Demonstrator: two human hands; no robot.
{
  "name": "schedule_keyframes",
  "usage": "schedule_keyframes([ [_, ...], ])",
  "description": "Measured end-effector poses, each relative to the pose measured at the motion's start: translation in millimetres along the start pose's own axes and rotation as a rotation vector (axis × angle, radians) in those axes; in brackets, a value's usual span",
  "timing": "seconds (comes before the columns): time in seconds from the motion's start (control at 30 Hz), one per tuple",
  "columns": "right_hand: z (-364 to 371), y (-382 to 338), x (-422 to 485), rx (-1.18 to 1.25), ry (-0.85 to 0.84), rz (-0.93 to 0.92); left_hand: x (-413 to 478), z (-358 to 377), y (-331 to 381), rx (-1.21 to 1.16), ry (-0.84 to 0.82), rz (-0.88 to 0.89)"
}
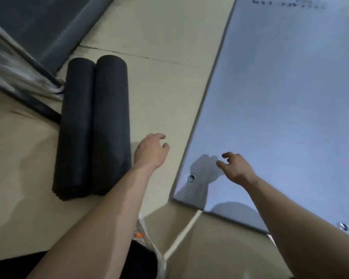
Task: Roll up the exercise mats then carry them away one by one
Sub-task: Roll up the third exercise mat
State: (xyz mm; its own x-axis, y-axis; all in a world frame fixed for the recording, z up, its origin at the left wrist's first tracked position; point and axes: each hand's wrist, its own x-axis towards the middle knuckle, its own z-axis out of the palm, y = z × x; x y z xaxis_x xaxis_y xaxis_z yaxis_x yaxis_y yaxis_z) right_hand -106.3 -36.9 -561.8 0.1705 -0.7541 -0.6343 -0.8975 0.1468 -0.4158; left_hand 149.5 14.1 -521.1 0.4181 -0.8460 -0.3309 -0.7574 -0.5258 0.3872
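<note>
Both forearms are extending from the near edge of the view toward the floor, and neither hand is holding anything. Left hand (151, 151) is hovering over bare floor (159, 77) in the gap between the rolled mats and the flat mat, fingers loosely curled and spread. Right hand (237, 167) is hovering above the near left corner of the flat grey mat (280, 97), fingers parted and bent as if preparing to grip; its shadow is falling on the mat just beside a metal eyelet (191, 177).

This mat is lying fully unrolled on the right, running from near to far, with a second eyelet (343, 226) at its near right corner. The near short edge is the likely start point for rolling, which probably explains why both hands are approaching that end.

Two rolled black mats (93, 125) are lying side by side and touching on the left, parked against the foot of a metal frame (28, 77), apparently staged clear of the working area for carrying away.
</note>
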Motion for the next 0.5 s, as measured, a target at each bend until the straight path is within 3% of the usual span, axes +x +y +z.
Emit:
schedule_keyframes([
  [0.17, -30, 145, -46, -0.194, -0.017, 0.154, -47, 101, 96, 0.164, -0.359, 0.31],
  [0.27, -7, 211, -61, -0.327, -0.096, 0.188, -79, 175, 115, 0.464, -0.546, 0.537],
  [0.33, 15, 236, -67, -0.435, -0.139, 0.168, -97, 213, 109, 0.679, -0.628, 0.572],
  [0.4, 31, 243, -72, -0.561, -0.087, 0.139, -107, 234, 95, 0.796, -0.572, 0.594],
  [0.5, 36, 240, -69, -0.611, 0.07, 0.092, -98, 229, 86, 0.745, -0.454, 0.715],
])
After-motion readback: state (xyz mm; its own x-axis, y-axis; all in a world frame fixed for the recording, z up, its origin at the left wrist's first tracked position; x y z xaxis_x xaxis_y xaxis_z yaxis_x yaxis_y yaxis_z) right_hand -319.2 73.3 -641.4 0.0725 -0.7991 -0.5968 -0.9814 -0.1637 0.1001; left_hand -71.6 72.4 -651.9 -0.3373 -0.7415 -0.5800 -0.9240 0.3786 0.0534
